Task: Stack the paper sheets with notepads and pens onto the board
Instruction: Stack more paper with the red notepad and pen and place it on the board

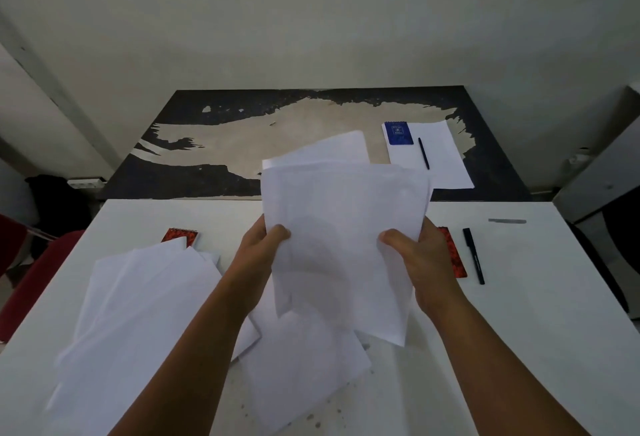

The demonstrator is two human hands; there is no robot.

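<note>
Gripping upright paper sheets (pixel 343 227), long axis pointing away: both hands' curled fingers (pixel 280 231).

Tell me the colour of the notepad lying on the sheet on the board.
Blue notepad, seen in the head view.

Dim, flat indoor light with a greyish cast, soft faint shadows under the loose paper sheets (pixel 138 304) on the desk (pixel 519 331), wide-angle bending at the edges, slight softness throughout, no glare

Both hands, left hand (pixel 258 255) and right hand (pixel 420 255), raised, fingers curled.
</note>
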